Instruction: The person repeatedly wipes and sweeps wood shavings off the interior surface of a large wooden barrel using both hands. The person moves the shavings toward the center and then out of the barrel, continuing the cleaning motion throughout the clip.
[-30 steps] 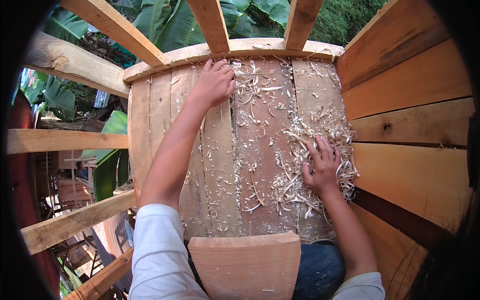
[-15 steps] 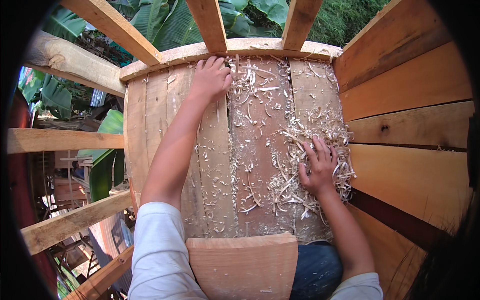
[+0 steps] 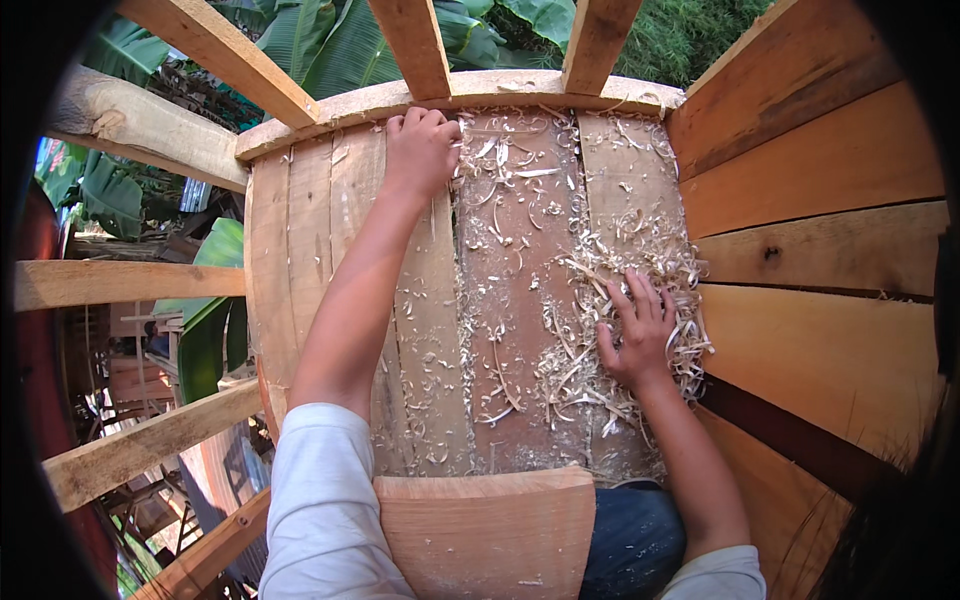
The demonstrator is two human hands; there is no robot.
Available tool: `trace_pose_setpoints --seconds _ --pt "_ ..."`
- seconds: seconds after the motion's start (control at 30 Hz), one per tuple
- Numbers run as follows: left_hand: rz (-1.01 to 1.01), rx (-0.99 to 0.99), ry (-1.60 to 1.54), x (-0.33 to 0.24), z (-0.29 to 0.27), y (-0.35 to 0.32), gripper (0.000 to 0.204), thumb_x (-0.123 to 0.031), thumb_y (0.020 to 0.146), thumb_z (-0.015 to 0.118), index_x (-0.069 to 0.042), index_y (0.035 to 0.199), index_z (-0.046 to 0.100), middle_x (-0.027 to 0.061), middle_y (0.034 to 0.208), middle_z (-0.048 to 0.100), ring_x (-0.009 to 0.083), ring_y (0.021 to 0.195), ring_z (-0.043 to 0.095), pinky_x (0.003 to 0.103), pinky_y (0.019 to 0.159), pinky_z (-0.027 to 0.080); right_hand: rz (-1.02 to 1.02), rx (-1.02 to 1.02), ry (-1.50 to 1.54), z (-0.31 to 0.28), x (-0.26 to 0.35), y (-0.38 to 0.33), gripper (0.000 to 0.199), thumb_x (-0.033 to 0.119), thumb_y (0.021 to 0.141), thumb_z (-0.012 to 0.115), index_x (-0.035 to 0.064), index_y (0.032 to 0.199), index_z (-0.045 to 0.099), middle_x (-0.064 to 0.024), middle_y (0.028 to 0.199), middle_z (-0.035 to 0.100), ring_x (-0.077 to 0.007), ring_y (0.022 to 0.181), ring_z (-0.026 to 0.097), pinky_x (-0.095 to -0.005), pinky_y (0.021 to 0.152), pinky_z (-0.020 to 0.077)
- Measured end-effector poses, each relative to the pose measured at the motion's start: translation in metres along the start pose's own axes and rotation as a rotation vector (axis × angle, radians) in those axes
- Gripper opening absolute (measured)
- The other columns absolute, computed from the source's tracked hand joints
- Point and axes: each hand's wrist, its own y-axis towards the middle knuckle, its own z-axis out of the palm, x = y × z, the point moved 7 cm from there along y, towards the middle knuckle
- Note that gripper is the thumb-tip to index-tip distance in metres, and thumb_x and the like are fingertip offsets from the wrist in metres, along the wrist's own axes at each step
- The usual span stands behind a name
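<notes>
Wood shavings (image 3: 577, 378) still lie under the spread right hand (image 3: 642, 345); the left hand (image 3: 422, 152) has curled tighter, its hold unclear.

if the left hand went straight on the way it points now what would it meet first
Probably the pale wooden rail just beyond the left hand; depth is unclear, so it may already be touching.
</notes>
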Motion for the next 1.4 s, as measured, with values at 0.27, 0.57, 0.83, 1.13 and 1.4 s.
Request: trace_pose_setpoints --seconds 0.27,0.57,0.83,1.13,1.4 --pt "0.047 -0.111 -0.283 0.008 -0.005 -0.017 0.016 -0.024 0.084 0.072 -0.014 0.097 0.073 0.0005 0.106 0.068 0.0218 0.11 0.057 0.044 0.098 0.038 0.003 0.013 0.011 0.0 0.0 0.0 0.058 0.028 0.079 0.066 0.0112 0.134 0.057 -0.0174 0.144 0.049 -0.0325 0.138 0.042 -0.054 0.116 0.0206" --pt "0.086 0.0 0.126 -0.023 0.0 -0.033 0.025 -0.026 0.09 0.061 -0.006 0.1 0.071 0.0051 0.127 0.064 0.025 0.128 0.049 0.048 0.109 0.03 0.005 -0.002 0.001 0.001 -0.001 -0.001 0.059 0.029 0.079 0.066 0.0118 0.134 0.058 -0.0168 0.144 0.05 -0.0316 0.137 0.043 -0.0543 0.116 0.0208" --pt "0.015 0.03 0.088 0.0 0.019 -0.02 0.034 -0.03 0.094 0.054 -0.002 0.103 0.07 0.0172 0.146 0.047 0.0344 0.146 0.029 0.061 0.119 0.013 -0.01 0.025 0.008 0.001 0.003 0.001 0.059 0.027 0.079 0.065 0.0107 0.135 0.057 -0.0172 0.145 0.048 -0.0324 0.139 0.041 -0.0531 0.116 0.0208" --pt "0.068 0.097 -0.034 -0.019 0.0 -0.032 0.037 -0.028 0.092 0.054 -0.006 0.12 0.067 0.0107 0.125 0.065 0.0287 0.135 0.046 0.055 0.115 0.025 0.003 0.013 0.001 0.0 0.0 0.0 0.057 0.031 0.081 0.064 0.0113 0.134 0.058 -0.0177 0.143 0.05 -0.0319 0.138 0.043 -0.0546 0.116 0.021" --pt "0.03 0.123 0.142 -0.007 0.004 -0.025 0.037 -0.033 0.09 0.057 -0.008 0.114 0.069 0.0126 0.131 0.054 0.027 0.137 0.039 0.065 0.118 0.011 0.007 0.005 0.004 0.0 0.002 0.0 0.057 0.03 0.079 0.065 0.0115 0.133 0.059 -0.0174 0.144 0.05 -0.0314 0.138 0.043 -0.0548 0.116 0.0212"
